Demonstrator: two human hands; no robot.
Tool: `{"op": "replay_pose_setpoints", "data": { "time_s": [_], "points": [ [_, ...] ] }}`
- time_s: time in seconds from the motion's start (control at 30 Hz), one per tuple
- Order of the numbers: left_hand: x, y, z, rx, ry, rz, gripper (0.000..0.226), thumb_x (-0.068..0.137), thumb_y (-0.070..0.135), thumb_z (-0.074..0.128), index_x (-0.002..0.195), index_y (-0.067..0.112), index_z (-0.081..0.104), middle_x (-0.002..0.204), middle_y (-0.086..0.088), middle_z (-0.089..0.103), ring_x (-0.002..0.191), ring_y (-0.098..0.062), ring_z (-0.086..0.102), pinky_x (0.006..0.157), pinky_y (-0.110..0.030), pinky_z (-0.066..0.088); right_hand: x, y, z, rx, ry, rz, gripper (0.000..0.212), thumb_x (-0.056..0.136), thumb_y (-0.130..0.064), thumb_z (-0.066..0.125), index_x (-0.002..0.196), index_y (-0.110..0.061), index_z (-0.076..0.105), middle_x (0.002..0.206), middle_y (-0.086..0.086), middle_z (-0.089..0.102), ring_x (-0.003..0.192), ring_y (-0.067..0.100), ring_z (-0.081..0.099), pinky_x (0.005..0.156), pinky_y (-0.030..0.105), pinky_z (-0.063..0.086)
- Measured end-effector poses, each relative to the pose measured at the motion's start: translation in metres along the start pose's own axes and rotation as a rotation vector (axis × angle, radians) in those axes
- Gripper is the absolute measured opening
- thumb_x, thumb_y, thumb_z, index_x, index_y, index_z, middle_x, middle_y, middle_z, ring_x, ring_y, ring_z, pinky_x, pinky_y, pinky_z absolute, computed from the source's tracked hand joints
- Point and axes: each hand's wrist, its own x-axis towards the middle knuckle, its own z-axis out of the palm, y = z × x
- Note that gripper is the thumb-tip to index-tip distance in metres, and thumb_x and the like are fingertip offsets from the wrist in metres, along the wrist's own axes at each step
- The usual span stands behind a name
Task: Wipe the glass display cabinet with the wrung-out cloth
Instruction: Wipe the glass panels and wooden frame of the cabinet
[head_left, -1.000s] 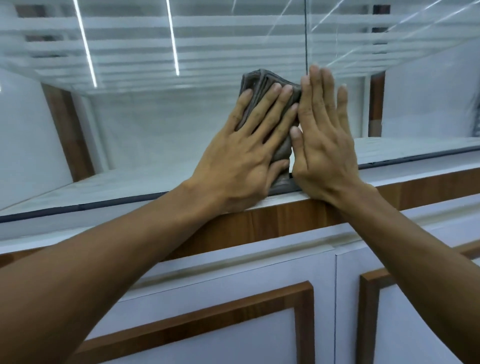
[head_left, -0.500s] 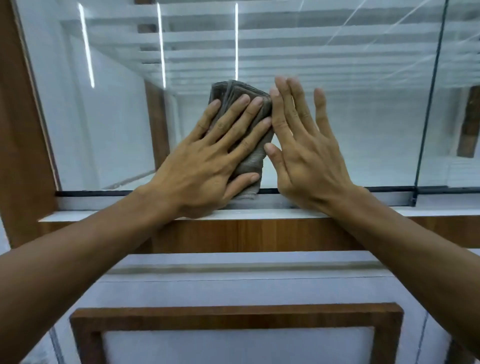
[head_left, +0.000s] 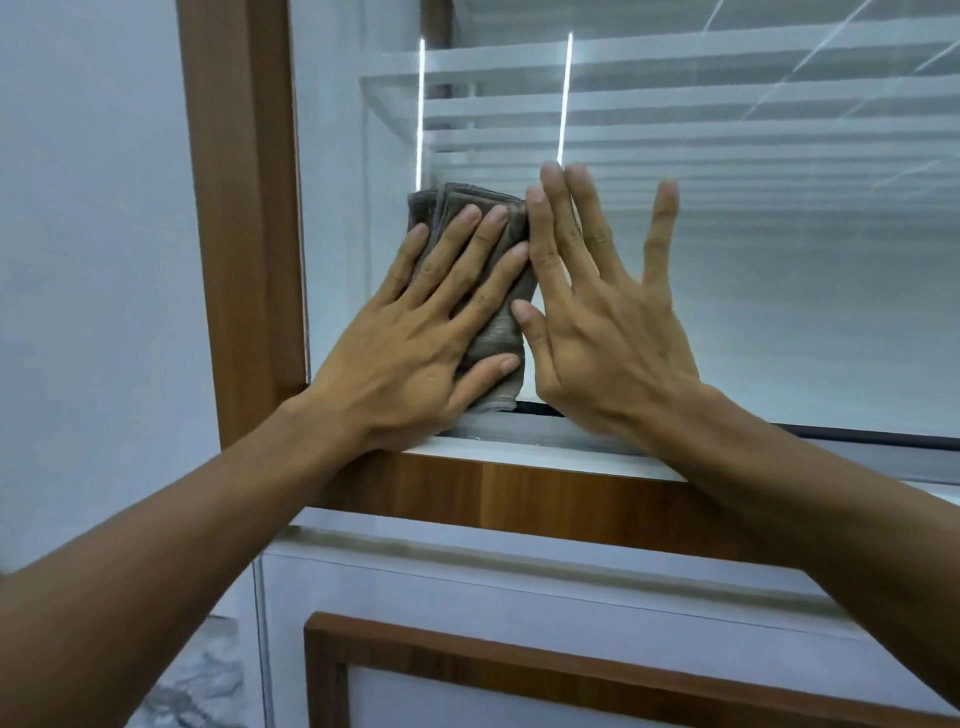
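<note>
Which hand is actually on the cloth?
The left hand: its fingers lie flat across the cloth. The right hand is spread beside it, mostly on bare glass.

The left forearm (head_left: 182, 561) and right forearm (head_left: 831, 509) are bare to the picture's edge, and the left hand (head_left: 415, 358) and right hand (head_left: 597, 332) are bare too, with short trimmed fingernails (head_left: 471, 213), creased knuckles (head_left: 570, 236) and raised tendons (head_left: 641, 332).

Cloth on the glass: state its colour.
The cloth is greyish brown, clearest in the head view.
</note>
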Motion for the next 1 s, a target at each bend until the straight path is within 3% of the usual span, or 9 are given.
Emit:
{"op": "replay_pose_setpoints", "data": {
  "time_s": [0.17, 0.37, 0.47, 0.57, 0.8, 1.0],
  "points": [
    [-0.023, -0.027, -0.010, 0.062, -0.110, -0.031, 0.077, 0.108, 0.062, 0.015, 0.165, 0.014, -0.006, 0.173, -0.015, -0.007, 0.161, -0.029, -0.007, 0.131, -0.051, 0.002, 0.019, -0.027, 0.005, 0.002, -0.010, -0.035, 0.071, 0.108, -0.043, 0.023, 0.162, -0.002, 0.004, 0.169, 0.025, 0.001, 0.159, 0.037, 0.000, 0.116, 0.078, -0.003],
    [-0.048, -0.054, -0.028, 0.211, -0.227, -0.001, 0.079, 0.106, 0.063, 0.012, 0.166, 0.014, -0.005, 0.173, -0.015, -0.008, 0.161, -0.028, -0.007, 0.130, -0.053, 0.010, 0.019, -0.026, 0.006, 0.003, -0.009, -0.075, 0.073, 0.107, -0.044, 0.033, 0.163, -0.005, 0.007, 0.169, 0.026, 0.000, 0.158, 0.038, -0.001, 0.118, 0.077, -0.001],
    [-0.054, -0.041, -0.025, 0.194, -0.179, -0.138, 0.077, 0.108, 0.059, 0.013, 0.165, 0.011, -0.004, 0.173, -0.018, -0.007, 0.161, -0.030, -0.006, 0.130, -0.054, 0.009, 0.016, -0.021, 0.005, 0.057, 0.015, -0.072, 0.071, 0.104, -0.038, 0.038, 0.163, -0.004, 0.014, 0.170, 0.023, 0.004, 0.159, 0.035, 0.002, 0.121, 0.070, -0.003],
    [-0.037, -0.011, -0.010, -0.031, -0.078, -0.325, 0.080, 0.107, 0.055, 0.024, 0.165, 0.009, -0.007, 0.172, -0.017, -0.016, 0.160, -0.031, -0.013, 0.130, -0.055, 0.001, 0.012, -0.010, 0.001, 0.083, 0.033, -0.077, 0.067, 0.104, -0.034, 0.039, 0.163, -0.011, 0.020, 0.171, 0.019, 0.007, 0.159, 0.032, 0.003, 0.126, 0.063, -0.001],
    [0.078, 0.030, 0.000, -0.143, 0.197, -0.266, 0.080, 0.100, 0.045, 0.038, 0.162, 0.000, 0.018, 0.171, -0.024, 0.006, 0.160, -0.039, 0.005, 0.126, -0.061, 0.008, 0.034, 0.068, -0.026, 0.113, 0.074, 0.038, 0.064, 0.101, -0.031, 0.042, 0.161, -0.014, 0.027, 0.171, 0.015, 0.011, 0.160, 0.028, 0.002, 0.127, 0.060, 0.006],
    [0.244, 0.023, -0.039, -0.173, 0.245, -0.235, 0.077, 0.101, 0.046, 0.037, 0.163, 0.003, 0.020, 0.172, -0.021, 0.007, 0.160, -0.035, 0.005, 0.128, -0.058, 0.007, 0.111, 0.197, -0.074, 0.036, 0.076, 0.134, 0.064, 0.101, -0.027, 0.038, 0.162, -0.013, 0.027, 0.171, 0.015, 0.013, 0.160, 0.028, 0.004, 0.126, 0.061, 0.009]
  ]
}}
